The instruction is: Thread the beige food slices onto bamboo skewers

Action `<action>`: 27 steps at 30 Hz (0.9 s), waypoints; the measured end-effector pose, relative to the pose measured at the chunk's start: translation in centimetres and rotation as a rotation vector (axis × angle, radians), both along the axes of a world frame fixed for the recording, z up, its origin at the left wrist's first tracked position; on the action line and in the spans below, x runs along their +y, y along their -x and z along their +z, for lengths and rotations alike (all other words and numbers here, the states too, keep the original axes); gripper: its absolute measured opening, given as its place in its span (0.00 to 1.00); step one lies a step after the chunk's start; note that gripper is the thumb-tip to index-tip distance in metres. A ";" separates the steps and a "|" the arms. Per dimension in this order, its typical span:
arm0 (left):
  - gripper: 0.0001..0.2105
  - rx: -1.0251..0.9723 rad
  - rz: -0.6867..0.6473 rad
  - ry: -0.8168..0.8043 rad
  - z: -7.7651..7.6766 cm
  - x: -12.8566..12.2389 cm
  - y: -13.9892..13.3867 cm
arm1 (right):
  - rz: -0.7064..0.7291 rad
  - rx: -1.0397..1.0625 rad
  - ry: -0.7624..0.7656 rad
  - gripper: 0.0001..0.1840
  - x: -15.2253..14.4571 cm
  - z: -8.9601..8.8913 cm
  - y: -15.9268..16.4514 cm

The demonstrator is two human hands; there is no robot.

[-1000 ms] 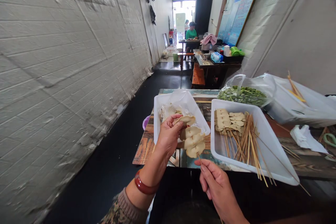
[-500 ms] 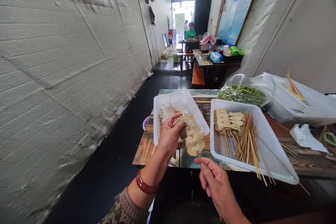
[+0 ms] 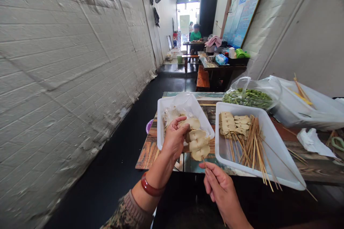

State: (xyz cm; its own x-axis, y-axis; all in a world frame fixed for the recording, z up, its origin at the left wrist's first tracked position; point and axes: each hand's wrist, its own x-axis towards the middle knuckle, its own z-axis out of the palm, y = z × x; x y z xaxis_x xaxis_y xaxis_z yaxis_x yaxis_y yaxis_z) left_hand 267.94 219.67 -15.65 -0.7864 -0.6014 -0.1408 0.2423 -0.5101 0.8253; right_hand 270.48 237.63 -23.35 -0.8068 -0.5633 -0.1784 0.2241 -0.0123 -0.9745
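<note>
Head view: skewer of tan slices (image 3: pixel 200 145) held just left of the skewer tray (image 3: pixel 267 126), right hand (image 3: pixel 219 182) pinching its bare stick (image 3: pixel 204 162), left hand (image 3: pixel 173 137) gripping a slice (image 3: pixel 194 123) between thumb and fingers.

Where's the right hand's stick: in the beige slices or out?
In: the stick enters the lowest beige slice, with more slices lined up above it.

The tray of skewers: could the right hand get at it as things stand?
Probably yes: the tray of skewers stands open near the right hand, with nothing visible between them. But that hand holds a stick, so it may need freeing first.
</note>
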 end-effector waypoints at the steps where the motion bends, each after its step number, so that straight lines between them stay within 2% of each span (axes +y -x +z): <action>1: 0.25 -0.002 0.001 -0.004 -0.1 0.0 0.0 | -0.003 0.005 0.001 0.31 0.0 -0.1 0.0; 16: 0.25 0.021 -0.021 -0.048 0.1 0.3 -0.3 | -0.012 0.017 -0.025 0.29 0.2 -0.6 0.1; 27: 0.24 -0.040 -0.051 0.107 0.5 -0.4 -0.7 | 0.002 0.003 -0.045 0.29 0.3 -0.4 0.1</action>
